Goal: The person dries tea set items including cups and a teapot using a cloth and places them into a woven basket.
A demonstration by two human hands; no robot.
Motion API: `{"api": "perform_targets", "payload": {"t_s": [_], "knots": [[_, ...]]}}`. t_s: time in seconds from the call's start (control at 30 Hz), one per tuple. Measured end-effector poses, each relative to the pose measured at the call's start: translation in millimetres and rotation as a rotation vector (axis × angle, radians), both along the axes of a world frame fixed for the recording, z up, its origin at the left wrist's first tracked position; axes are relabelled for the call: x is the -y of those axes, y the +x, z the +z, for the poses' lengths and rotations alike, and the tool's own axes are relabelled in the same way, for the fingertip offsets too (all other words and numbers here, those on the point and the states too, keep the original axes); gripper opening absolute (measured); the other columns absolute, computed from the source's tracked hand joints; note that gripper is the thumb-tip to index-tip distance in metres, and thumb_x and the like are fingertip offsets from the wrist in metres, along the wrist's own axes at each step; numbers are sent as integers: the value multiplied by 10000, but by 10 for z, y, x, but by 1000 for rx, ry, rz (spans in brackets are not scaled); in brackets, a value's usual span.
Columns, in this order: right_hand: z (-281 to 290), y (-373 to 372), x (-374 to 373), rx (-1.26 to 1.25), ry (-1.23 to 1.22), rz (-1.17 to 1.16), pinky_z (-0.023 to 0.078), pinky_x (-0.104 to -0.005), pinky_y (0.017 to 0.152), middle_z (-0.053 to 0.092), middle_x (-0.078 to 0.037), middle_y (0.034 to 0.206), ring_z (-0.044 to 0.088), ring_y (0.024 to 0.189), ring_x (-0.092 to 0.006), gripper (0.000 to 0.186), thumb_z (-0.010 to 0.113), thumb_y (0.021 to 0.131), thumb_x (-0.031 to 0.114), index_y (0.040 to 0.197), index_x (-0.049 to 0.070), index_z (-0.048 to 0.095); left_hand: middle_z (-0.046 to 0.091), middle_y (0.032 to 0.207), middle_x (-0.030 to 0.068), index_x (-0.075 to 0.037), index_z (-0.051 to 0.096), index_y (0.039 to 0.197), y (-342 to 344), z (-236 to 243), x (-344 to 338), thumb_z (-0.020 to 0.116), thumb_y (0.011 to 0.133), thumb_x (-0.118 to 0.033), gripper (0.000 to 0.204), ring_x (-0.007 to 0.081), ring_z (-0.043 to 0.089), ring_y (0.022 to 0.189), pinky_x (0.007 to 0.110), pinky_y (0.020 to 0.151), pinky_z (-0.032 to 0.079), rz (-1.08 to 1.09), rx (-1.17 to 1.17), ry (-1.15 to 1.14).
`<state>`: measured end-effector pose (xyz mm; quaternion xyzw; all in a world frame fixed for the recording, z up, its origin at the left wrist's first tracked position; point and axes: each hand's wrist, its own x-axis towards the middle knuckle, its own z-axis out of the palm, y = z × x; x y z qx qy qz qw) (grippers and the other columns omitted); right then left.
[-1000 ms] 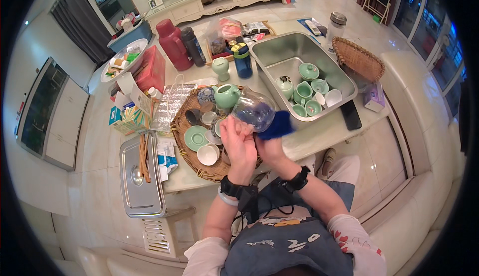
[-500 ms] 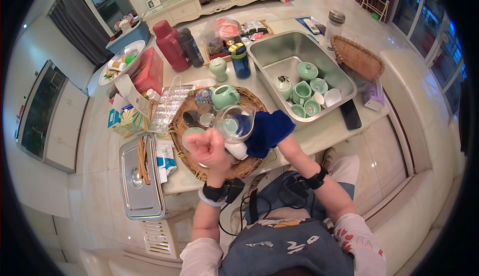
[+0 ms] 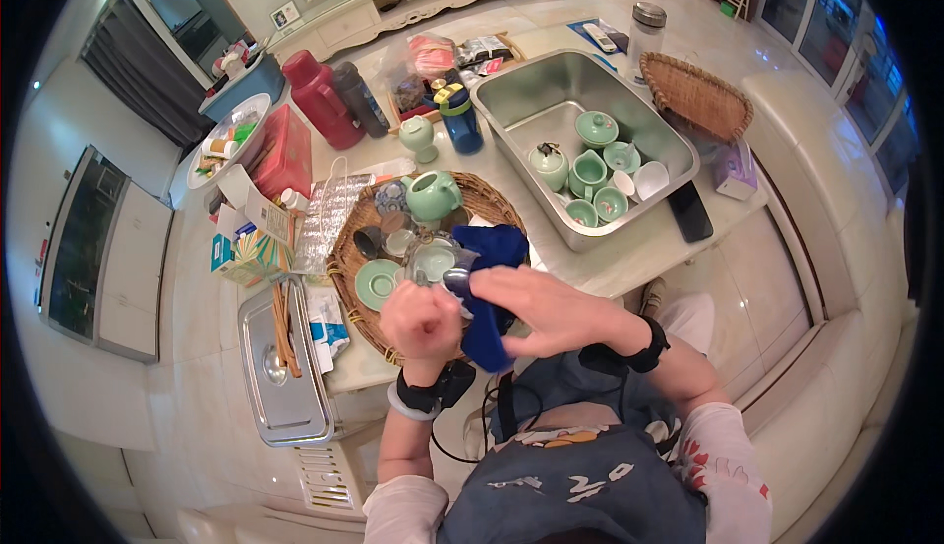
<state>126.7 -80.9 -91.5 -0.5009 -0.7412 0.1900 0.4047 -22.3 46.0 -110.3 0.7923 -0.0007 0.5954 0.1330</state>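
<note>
In front of me, over the wicker tray (image 3: 346, 293), my left hand (image 3: 421, 320) is closed in a fist at a clear glass pitcher (image 3: 456, 279). Most of the glass is hidden or hard to make out against the things behind it. My right hand (image 3: 536, 310) holds a dark blue cloth (image 3: 482, 332) against the pitcher, with its fingers stretched over the glass. Part of the cloth hangs down below both hands. Behind them on the tray are a green teapot (image 3: 433, 196), a green saucer (image 3: 377, 283) and several small cups.
A steel basin (image 3: 565, 232) with green teaware stands to the right. Beyond the tray are a green jar (image 3: 417, 139), a blue bottle (image 3: 458, 121) and a red thermos (image 3: 323, 101). A steel lid (image 3: 285, 401) with wooden tongs (image 3: 283, 328) lies at the left.
My right hand has come left and turned, bringing the cloth onto the pitcher. The pitcher and my left hand have moved slightly toward me, uncovering more of the green saucer.
</note>
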Motion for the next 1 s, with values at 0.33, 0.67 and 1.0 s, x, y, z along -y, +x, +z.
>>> {"api": "perform_targets", "payload": {"t_s": [0.33, 0.67, 1.0], "knots": [[-570, -82, -139, -740, -328, 288, 294, -318, 1074, 440, -134, 1371, 395, 1266, -166, 685, 701, 809, 185, 1373, -26, 374, 474, 616, 7, -110, 537, 852, 59, 179, 108, 627, 671, 40, 252, 187, 441, 497, 317, 449, 363, -271, -168, 349], [-450, -42, -22, -745, -374, 255, 203, -344, 1120, 275, -186, 1467, 240, 1377, -248, 882, 706, 804, 231, 1435, -80, 173, 569, 1206, 179, -49, 593, 1114, 144, 357, -330, 846, 576, -381, 681, 358, 564, 1089, 420, 916, 456, -540, -564, -112], [-423, 100, -107, 267, -37, 27, 444, -452, 882, 528, -250, 1138, 527, 1018, -419, 569, 662, 747, 112, 1236, -46, 418, 608, 908, 89, -29, 573, 948, 181, -171, -38, 747, 726, -193, 326, 180, 606, 824, 291, 716, 481, -200, -530, -785]]}}
